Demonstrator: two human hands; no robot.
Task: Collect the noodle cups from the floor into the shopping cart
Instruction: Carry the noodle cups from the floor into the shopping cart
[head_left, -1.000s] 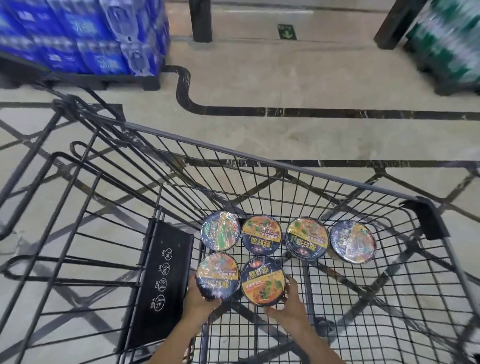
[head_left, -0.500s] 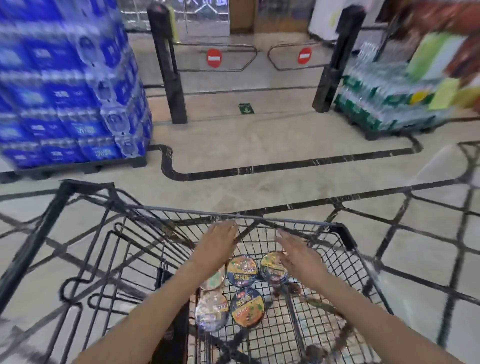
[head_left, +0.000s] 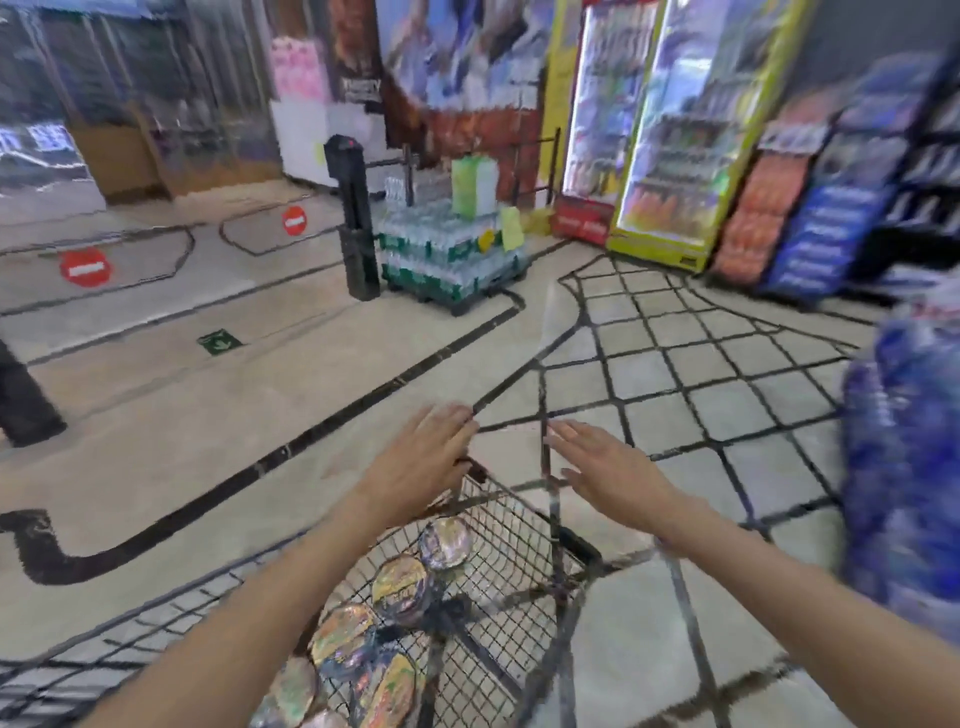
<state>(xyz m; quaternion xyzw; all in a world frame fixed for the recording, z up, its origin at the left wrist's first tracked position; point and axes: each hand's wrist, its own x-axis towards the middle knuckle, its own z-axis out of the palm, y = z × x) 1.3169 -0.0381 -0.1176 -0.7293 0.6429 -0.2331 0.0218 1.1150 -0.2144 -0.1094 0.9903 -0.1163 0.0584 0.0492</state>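
Both hands (head_left: 415, 467) (head_left: 618, 475), fingers straight and released, above the cart's far rim (head_left: 519, 491).

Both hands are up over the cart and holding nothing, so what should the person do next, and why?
Probably look down and scan the floor for more cups. Both the left hand and right hand are open and hold nothing, several noodle cups already lie in the shopping cart, and no cup shows on the visible floor.

green bottled-water pallet (head_left: 452, 249) just right of a black gate post (head_left: 356, 218); two red no-entry signs (head_left: 85, 267) on barrier arms; lit drink fridge (head_left: 675, 130) far right; blurred.
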